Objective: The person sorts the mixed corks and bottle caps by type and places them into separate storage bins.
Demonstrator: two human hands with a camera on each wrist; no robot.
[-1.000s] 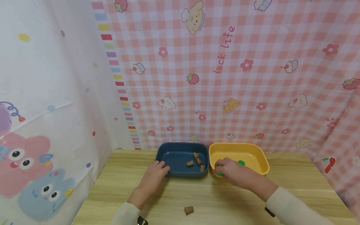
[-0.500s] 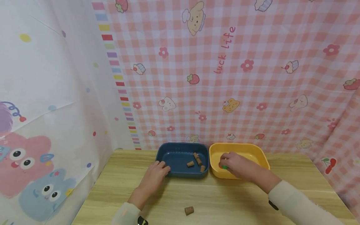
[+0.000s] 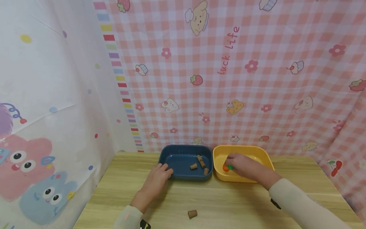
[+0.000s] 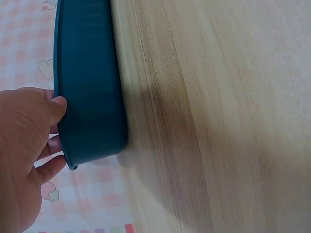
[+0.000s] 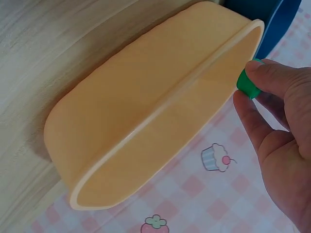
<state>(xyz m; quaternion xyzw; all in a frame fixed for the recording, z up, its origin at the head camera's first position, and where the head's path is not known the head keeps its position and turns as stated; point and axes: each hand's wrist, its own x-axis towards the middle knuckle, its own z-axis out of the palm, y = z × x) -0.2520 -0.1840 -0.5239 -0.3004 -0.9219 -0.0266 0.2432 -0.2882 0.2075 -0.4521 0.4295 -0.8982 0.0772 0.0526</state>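
Observation:
My right hand is over the yellow tray, pinching a small green bottle cap between thumb and fingers. An orange cap shows beside the green one in the head view, at the tray's left side. My left hand grips the near-left rim of the dark blue tray, thumb on the outer wall and fingers over the edge. Several corks lie toward the right inside that blue tray. Another cork lies alone on the wooden table, in front of the trays.
Both trays stand side by side at the back of the wooden table. A pink checked cloth hangs right behind them, and a white patterned cloth hangs on the left.
My right hand has moved from the yellow tray's near rim farther inside it, carrying the green cap. The orange cap has come into sight. My left hand stays where it was.

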